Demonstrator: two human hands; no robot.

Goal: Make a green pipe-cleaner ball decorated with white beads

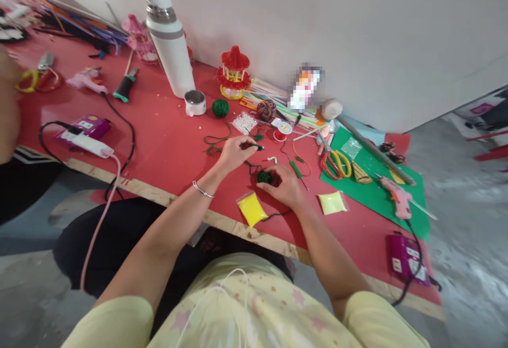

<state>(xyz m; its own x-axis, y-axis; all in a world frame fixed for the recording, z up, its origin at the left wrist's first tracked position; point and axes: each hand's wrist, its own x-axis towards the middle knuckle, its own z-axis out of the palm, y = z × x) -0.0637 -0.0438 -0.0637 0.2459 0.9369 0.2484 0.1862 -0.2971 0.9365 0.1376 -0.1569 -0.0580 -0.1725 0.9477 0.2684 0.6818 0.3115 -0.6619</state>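
My left hand (235, 154), with a bangle on the wrist, pinches a small dark green piece with a white tip (260, 147); its exact kind is too small to tell. Curled around a dark green yarn ball (264, 177) at the table is my right hand (284, 185), thumb and fingers at its side. Dark yarn trails between the hands. A small white bent piece (272, 159) lies just beyond the yarn ball. Closest to my right hand are a yellow packet (252, 209) and a green-handled crochet hook (296, 169). White beads (244, 123) sit beyond my left hand.
A white thermos (170, 46), its cup (195, 103) and a red pavilion model (234, 73) stand at the back. Scissors (336, 164) and a pink glue gun (399, 197) lie on a green sheet (413, 216) at right. A person's arm (8, 110) shows at far left.
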